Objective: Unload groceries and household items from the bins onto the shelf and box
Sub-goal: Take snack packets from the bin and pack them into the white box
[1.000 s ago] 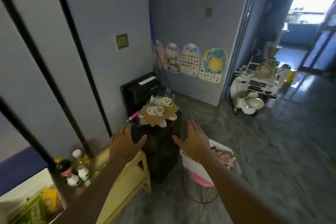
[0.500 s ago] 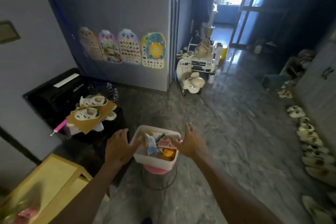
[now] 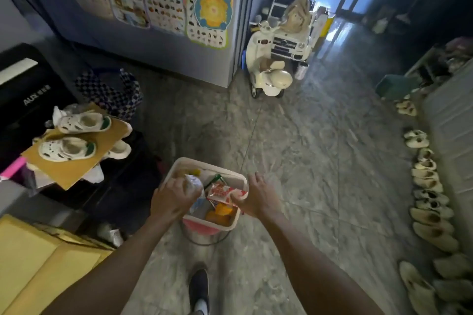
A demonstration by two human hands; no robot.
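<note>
Bin (image 3: 204, 221), white and packed with groceries, sits on a pink stool (image 3: 202, 229) toward six o'clock from the view's centre. The left hand (image 3: 171, 198) curls round a pale packet (image 3: 193, 183) at the bin's nine o'clock. The right hand (image 3: 258, 195) pinches a red-and-white packet (image 3: 219, 190) at three o'clock.

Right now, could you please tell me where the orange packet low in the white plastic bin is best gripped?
Probably by its upper edge, reaching straight down from above. The orange packet lies low in the near corner of the white plastic bin, whose walls block any sideways approach. The red-and-white snack packet, pinched by the right hand, overlaps it and should lift out first.
</note>
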